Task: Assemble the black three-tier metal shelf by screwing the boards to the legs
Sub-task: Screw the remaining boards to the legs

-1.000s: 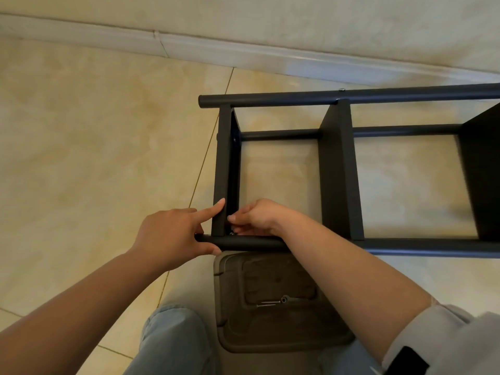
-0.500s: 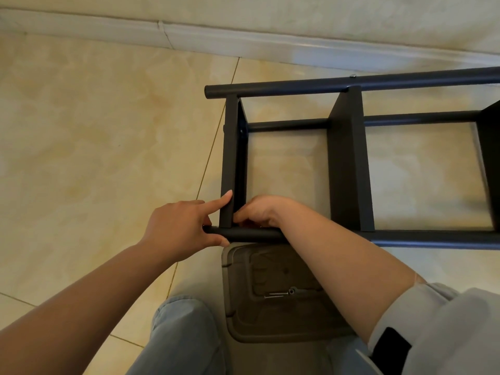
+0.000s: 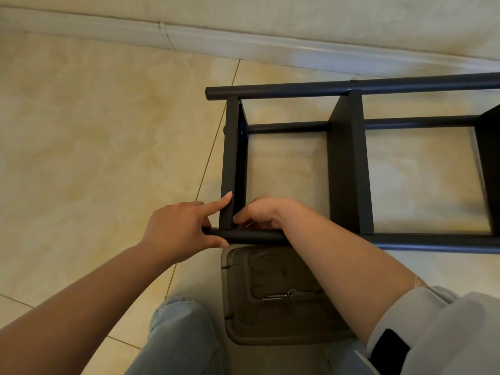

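The floor is made of big shiny tiles, cream with soft yellow swirls. Thin dark lines run between the tiles. At the top, a pale baseboard runs along the bottom of a light wall. Soft light shines on the floor.

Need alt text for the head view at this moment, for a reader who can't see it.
Two bare hands work at the near corner of a black metal shelf lying on its side on a tiled floor: the left hand grips the near leg with its forefinger along the end board, the right hand curled inside the corner. A brown plastic tray holding screws sits below.
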The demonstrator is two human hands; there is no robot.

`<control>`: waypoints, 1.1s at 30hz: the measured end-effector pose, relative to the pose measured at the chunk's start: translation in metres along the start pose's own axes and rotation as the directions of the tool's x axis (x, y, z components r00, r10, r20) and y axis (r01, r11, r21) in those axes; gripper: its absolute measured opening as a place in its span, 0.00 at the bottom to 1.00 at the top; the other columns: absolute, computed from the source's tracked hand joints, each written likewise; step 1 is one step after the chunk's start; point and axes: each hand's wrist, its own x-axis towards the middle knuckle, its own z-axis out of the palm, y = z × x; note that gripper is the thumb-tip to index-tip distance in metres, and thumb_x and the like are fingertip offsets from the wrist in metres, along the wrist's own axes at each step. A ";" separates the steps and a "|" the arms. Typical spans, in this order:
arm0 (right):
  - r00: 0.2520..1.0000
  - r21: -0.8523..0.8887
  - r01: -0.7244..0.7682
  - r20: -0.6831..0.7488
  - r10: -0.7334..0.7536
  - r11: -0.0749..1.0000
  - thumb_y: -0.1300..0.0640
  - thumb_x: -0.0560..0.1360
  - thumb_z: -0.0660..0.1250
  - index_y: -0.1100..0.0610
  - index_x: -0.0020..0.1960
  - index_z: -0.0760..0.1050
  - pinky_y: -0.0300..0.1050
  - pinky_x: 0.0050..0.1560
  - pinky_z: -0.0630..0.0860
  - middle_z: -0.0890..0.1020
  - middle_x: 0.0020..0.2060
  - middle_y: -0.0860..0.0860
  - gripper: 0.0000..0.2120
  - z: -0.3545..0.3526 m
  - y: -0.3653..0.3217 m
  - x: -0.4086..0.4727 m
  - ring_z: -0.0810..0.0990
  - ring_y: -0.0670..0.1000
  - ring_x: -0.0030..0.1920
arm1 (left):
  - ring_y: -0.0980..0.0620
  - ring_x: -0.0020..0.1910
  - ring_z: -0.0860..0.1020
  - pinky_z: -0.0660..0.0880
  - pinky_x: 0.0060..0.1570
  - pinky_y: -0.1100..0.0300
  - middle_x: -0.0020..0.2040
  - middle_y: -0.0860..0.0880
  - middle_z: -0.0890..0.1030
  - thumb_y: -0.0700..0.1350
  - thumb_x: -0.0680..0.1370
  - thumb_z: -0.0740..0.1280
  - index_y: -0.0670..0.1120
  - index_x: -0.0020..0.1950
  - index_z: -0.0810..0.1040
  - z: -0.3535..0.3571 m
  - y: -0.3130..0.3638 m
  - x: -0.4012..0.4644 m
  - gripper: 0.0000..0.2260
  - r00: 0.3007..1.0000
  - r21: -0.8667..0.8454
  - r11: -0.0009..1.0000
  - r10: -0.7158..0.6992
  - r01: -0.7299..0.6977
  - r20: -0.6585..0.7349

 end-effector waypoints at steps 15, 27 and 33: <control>1.000 -0.047 0.009 0.008 -0.009 0.999 0.55 0.78 0.63 0.55 0.43 0.75 0.44 0.48 0.72 0.79 0.39 0.51 0.07 0.000 -0.002 0.000 0.77 0.49 0.40 | 0.59 0.43 0.74 0.75 0.39 0.65 0.47 0.61 0.76 0.70 0.68 0.62 0.69 0.72 0.42 0.003 -0.003 0.001 0.39 1.000 -0.017 1.000 -0.003 0.003 -0.004; 0.998 0.017 -0.022 0.066 0.020 1.000 0.55 0.78 0.63 0.56 0.45 0.76 0.50 0.60 0.70 0.78 0.42 0.53 0.06 -0.002 0.001 0.005 0.76 0.53 0.48 | 0.59 0.44 0.74 0.74 0.39 0.66 0.49 0.61 0.76 0.69 0.69 0.62 0.69 0.72 0.42 0.003 -0.002 0.001 0.39 1.000 -0.016 1.000 -0.005 0.005 0.003; 0.999 -0.038 -0.009 0.032 0.010 0.999 0.54 0.78 0.63 0.54 0.45 0.75 0.44 0.49 0.72 0.79 0.42 0.51 0.06 0.000 -0.001 0.004 0.77 0.49 0.42 | 0.59 0.44 0.74 0.75 0.39 0.64 0.47 0.61 0.75 0.69 0.69 0.63 0.70 0.71 0.42 0.003 -0.003 0.001 0.38 1.000 -0.030 0.999 -0.012 0.011 -0.005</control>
